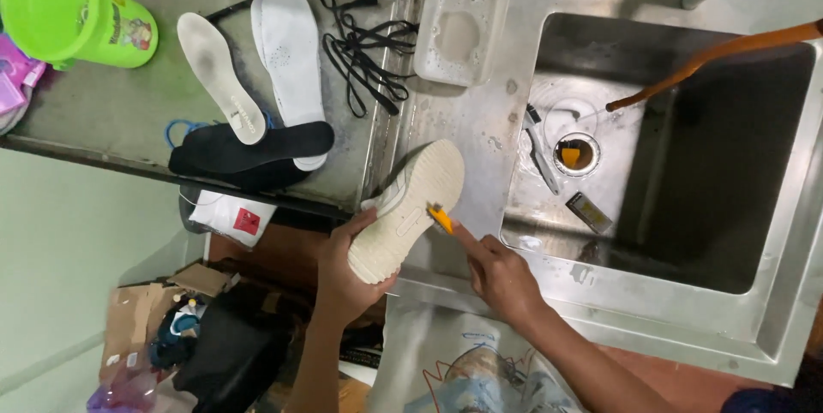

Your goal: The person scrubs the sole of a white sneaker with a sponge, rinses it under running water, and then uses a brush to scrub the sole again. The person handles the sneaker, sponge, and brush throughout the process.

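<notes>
The left hand (347, 272) gripped a pale shoe (406, 207) sole-up at the sink (771, 310) edge, while the right hand (501, 276) pressed a small yellow brush (440, 219) against its sole. Loose insoles (291, 44), black laces (369, 53), a green cup (69, 10) and a soapy tub (461, 23) lay on the counter behind.

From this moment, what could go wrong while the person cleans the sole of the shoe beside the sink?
1. The left hand holds the shoe only at its heel end, over the wet steel counter; its grip may slip and the shoe fall.
2. The right hand pushes a small yellow brush with the fingertips; it could slide off the sole.
3. The sink drain looks partly blocked, so water may stay.
</notes>
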